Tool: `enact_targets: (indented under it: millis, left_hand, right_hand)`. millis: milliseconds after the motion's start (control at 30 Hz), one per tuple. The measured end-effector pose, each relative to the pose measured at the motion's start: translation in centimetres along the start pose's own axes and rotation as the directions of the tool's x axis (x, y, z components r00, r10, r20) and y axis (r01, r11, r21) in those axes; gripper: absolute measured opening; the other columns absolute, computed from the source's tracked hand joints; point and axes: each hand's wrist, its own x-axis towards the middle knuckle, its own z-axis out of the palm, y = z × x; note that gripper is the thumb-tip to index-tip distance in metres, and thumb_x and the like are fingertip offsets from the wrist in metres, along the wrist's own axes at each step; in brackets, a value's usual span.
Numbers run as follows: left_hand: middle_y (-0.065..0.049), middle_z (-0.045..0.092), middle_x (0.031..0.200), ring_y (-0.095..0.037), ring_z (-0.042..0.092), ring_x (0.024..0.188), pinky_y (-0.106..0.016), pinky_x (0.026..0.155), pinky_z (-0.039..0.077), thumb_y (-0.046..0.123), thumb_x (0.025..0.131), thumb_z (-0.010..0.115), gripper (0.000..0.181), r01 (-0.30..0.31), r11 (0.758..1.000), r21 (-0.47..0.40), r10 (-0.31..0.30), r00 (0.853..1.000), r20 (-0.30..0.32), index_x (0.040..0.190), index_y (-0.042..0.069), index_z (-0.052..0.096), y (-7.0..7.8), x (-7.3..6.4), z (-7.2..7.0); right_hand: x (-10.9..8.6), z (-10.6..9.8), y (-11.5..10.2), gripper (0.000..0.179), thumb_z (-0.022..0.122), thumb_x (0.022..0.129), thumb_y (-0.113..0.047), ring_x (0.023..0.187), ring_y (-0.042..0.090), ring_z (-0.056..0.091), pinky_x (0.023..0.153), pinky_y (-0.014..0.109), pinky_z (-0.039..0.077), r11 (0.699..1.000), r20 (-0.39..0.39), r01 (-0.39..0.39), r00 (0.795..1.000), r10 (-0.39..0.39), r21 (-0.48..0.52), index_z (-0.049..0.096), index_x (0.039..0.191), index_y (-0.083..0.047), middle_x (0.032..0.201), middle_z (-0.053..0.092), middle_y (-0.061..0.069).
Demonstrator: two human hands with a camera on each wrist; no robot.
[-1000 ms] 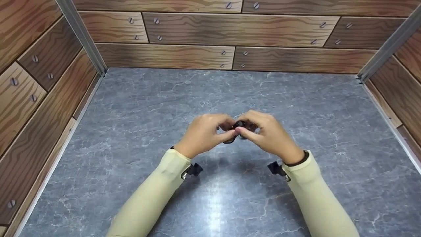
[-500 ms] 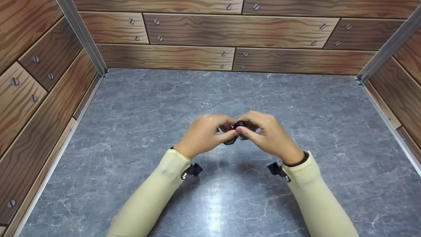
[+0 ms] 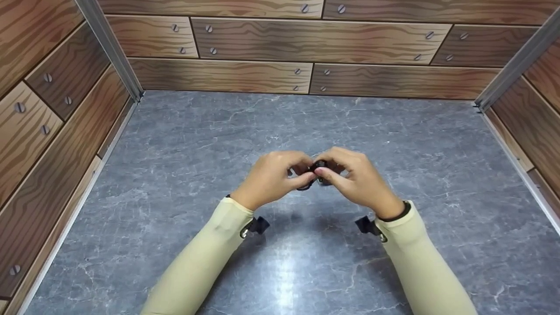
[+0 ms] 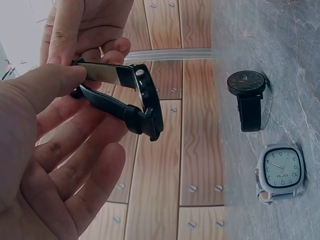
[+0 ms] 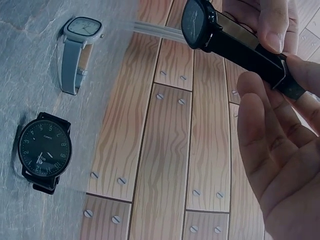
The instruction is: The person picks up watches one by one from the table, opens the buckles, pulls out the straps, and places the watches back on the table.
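Note:
Between my two hands is a black wristwatch (image 4: 107, 102), held up off the surface with its strap bent into a loop. My left hand (image 3: 275, 175) pinches the strap ends between thumb and fingers. From the other side, my right hand (image 3: 350, 175) grips the strap near its end, thumb on top, as the right wrist view shows. The dial (image 5: 196, 24) faces away from the fingers. Fingers cover the strap ends, so I cannot tell whether the buckle is fastened. In the head view the hands hide most of the watch.
On the grey marbled surface (image 3: 197, 131) lie a round black watch (image 5: 45, 149) and a squarish pale-dialled watch with a grey strap (image 4: 281, 167). Wood-patterned walls (image 3: 323, 41) enclose the back and sides.
The right thumb has shifted slightly to the right on the watch strap. Both hands otherwise stay in the same place.

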Motion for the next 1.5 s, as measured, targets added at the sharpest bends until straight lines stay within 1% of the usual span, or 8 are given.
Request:
enact_targets:
  millis: [133,333,500,733,800,1000,1300,1500]
  left_hand:
    - [0.009,0.075,0.097,0.000,0.067,0.085,-0.026,0.075,0.057,0.031,0.101,0.069,0.018,0.000,1.000,0.011,0.000,1.000,-0.007,0.113,0.020,0.076,0.15,0.02,-0.03]
    - [0.010,0.075,0.096,0.001,0.068,0.084,-0.021,0.074,0.055,0.032,0.101,0.068,0.017,-0.016,0.999,0.045,0.016,1.000,-0.008,0.110,0.020,0.076,0.36,-0.04,-0.05]
    - [0.010,0.075,0.094,0.000,0.068,0.084,-0.022,0.073,0.055,0.033,0.099,0.070,0.017,-0.009,1.000,0.025,0.009,1.000,-0.005,0.109,0.020,0.077,0.29,-0.09,-0.07]
    - [0.011,0.076,0.092,0.001,0.068,0.082,-0.023,0.074,0.055,0.033,0.100,0.070,0.017,0.003,1.000,0.027,-0.003,1.000,0.003,0.108,0.020,0.077,0.20,-0.04,-0.01]
    - [0.012,0.075,0.091,0.002,0.068,0.082,-0.023,0.073,0.054,0.033,0.100,0.070,0.017,0.002,1.000,0.026,-0.002,1.000,0.005,0.108,0.020,0.077,0.17,-0.02,0.00]
    - [0.012,0.076,0.091,0.001,0.068,0.081,-0.024,0.073,0.055,0.035,0.100,0.069,0.018,0.004,0.999,0.033,-0.004,1.000,0.010,0.108,0.020,0.077,0.26,0.04,-0.10]
    - [0.010,0.076,0.095,0.001,0.068,0.084,-0.023,0.075,0.055,0.038,0.102,0.067,0.022,0.001,1.000,0.028,-0.002,1.000,0.024,0.111,0.020,0.076,0.31,-0.01,-0.12]
    - [0.011,0.075,0.096,0.002,0.067,0.084,-0.022,0.073,0.054,0.037,0.102,0.067,0.020,-0.002,1.000,0.021,0.002,1.000,0.015,0.111,0.021,0.076,0.21,-0.02,-0.15]
  right_hand:
    - [0.01,0.01,-0.01,0.013,0.070,0.098,-0.008,0.075,0.010,0.066,0.066,0.022,0.056,1.000,-0.016,0.000,1.000,0.000,0.014,0.074,0.110,-0.013,0.098,0.073,-0.001]
    - [0.05,0.03,0.03,0.011,0.070,0.099,-0.009,0.074,0.011,0.067,0.065,0.023,0.057,0.999,-0.003,-0.012,1.000,0.012,0.034,0.074,0.109,-0.012,0.097,0.073,0.001]
    - [0.14,0.05,0.04,0.012,0.070,0.099,-0.010,0.075,0.013,0.068,0.066,0.025,0.058,0.999,0.009,-0.009,1.000,0.009,0.033,0.075,0.109,-0.011,0.100,0.073,-0.003]
    - [0.16,0.07,0.09,0.012,0.071,0.099,-0.010,0.078,0.014,0.068,0.067,0.026,0.057,1.000,0.018,-0.010,1.000,0.009,0.023,0.075,0.110,-0.012,0.102,0.073,-0.004]
    - [0.14,0.07,0.09,0.012,0.071,0.098,-0.009,0.078,0.014,0.068,0.067,0.027,0.058,1.000,0.016,-0.008,1.000,0.008,0.021,0.075,0.110,-0.012,0.102,0.073,-0.004]
    - [0.11,0.11,0.08,0.012,0.070,0.098,-0.007,0.077,0.011,0.068,0.067,0.023,0.057,1.000,0.004,0.004,1.000,-0.005,0.019,0.075,0.109,-0.011,0.101,0.073,-0.003]
    - [0.05,0.13,0.06,0.012,0.070,0.098,-0.007,0.074,0.016,0.069,0.065,0.028,0.058,1.000,0.000,0.003,1.000,-0.003,0.025,0.074,0.109,-0.011,0.100,0.073,-0.001]
    - [0.03,0.15,0.07,0.014,0.070,0.098,-0.006,0.074,0.014,0.068,0.065,0.025,0.056,1.000,-0.010,0.012,1.000,-0.012,0.021,0.074,0.110,-0.011,0.099,0.073,0.000]
